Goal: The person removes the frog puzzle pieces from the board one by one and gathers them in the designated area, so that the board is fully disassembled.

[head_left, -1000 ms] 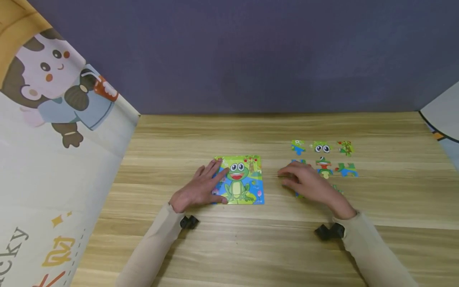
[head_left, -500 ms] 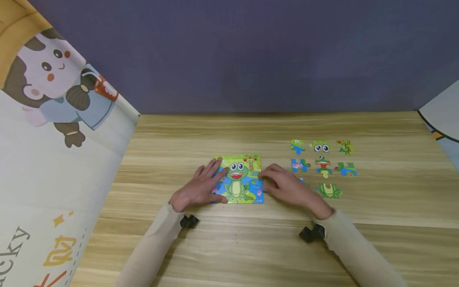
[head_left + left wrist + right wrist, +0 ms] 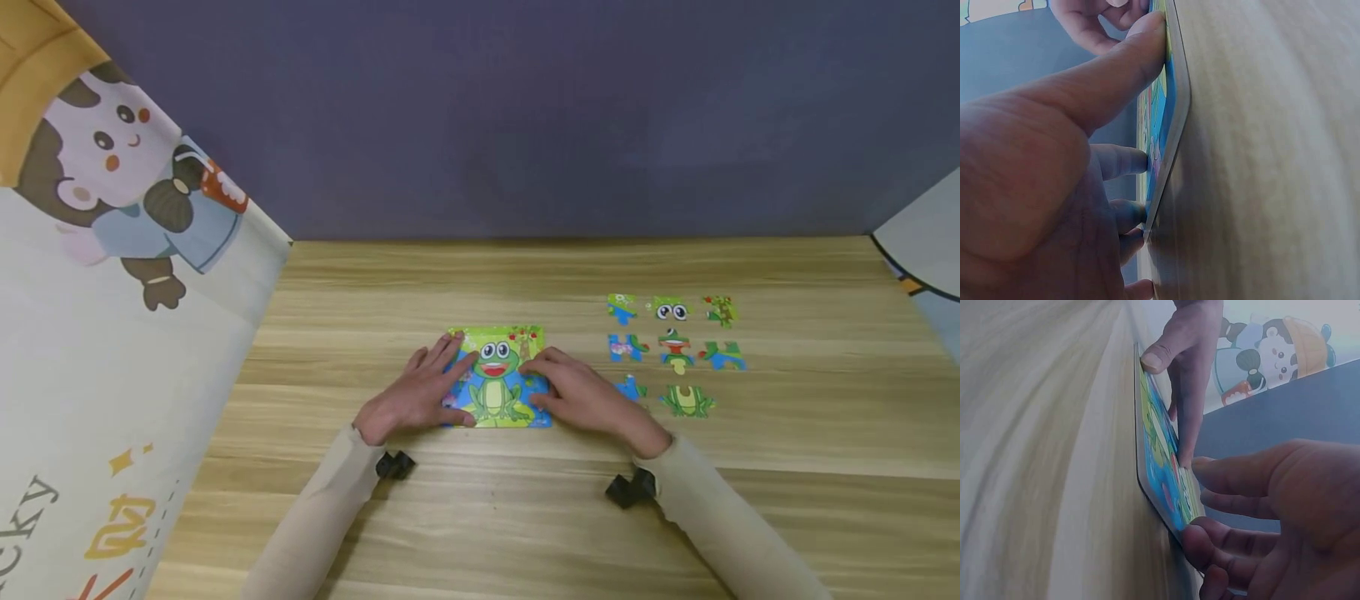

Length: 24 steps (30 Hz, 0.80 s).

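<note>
A square puzzle board (image 3: 495, 400) printed with a green frog lies on the table. My left hand (image 3: 408, 396) rests on its left side with fingers spread; in the left wrist view the left thumb (image 3: 1125, 69) presses on the board's near edge. My right hand (image 3: 585, 396) is over the board's right side, its fingers bent and the thumb apart from the index finger. In the right wrist view the right fingertips (image 3: 1196, 540) are right at the board's edge, with no loose piece showing between them.
Several loose puzzle pieces lie in rows right of the board, among them the eyes piece (image 3: 671, 310), the mouth piece (image 3: 677, 350) and the legs piece (image 3: 687, 402). A dark panel (image 3: 555, 125) stands behind the wooden table (image 3: 480, 517), and a printed wall (image 3: 97, 333) at left.
My right hand has moved left from the loose pieces to the board's right side, uncovering the pieces it was over. My left hand has stayed put on the board.
</note>
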Tool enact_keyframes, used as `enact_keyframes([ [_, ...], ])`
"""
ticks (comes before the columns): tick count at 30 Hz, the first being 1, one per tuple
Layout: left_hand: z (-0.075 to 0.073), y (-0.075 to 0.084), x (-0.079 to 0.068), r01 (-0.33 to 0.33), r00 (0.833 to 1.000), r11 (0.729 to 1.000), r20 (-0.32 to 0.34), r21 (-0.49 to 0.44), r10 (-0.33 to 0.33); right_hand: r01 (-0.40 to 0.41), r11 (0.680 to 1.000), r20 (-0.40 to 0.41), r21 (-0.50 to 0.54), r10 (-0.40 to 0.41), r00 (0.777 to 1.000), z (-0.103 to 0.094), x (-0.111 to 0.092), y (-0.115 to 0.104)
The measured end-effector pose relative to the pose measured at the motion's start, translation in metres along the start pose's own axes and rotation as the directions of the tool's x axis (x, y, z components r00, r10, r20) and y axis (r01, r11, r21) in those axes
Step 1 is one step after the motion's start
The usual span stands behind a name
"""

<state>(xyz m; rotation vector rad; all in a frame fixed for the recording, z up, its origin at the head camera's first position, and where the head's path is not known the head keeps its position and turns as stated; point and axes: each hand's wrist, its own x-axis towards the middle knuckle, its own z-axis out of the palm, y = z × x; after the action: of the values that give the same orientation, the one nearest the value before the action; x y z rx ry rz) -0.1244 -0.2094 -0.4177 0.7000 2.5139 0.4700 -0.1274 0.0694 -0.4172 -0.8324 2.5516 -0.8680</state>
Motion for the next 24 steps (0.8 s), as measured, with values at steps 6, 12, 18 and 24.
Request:
enact_keyframes([
  [6,-0.0012,0.0010,-0.0015,0.003,1.000,1.000,0.001,-0.004,-0.003,-0.009,1.000,0.019,-0.011,0.009,1.000,0.0026,0.0051,-0.0082],
  [12,-0.0017,0.0023,-0.0016,0.001,1.000,1.000,-0.001,-0.004,-0.001,-0.043,0.999,0.036,-0.032,0.044,0.998,0.0027,0.0062,-0.0106],
  [18,-0.0003,0.0011,-0.0005,-0.005,1.000,1.000,-0.006,-0.005,0.005,-0.077,0.997,0.072,-0.028,0.078,0.994,0.0027,0.0034,-0.0097],
  [24,-0.0002,0.0014,-0.0002,-0.004,1.000,1.000,-0.007,-0.005,0.004,-0.081,0.996,0.089,-0.036,0.084,0.993,0.0043,0.0020,-0.0098],
])
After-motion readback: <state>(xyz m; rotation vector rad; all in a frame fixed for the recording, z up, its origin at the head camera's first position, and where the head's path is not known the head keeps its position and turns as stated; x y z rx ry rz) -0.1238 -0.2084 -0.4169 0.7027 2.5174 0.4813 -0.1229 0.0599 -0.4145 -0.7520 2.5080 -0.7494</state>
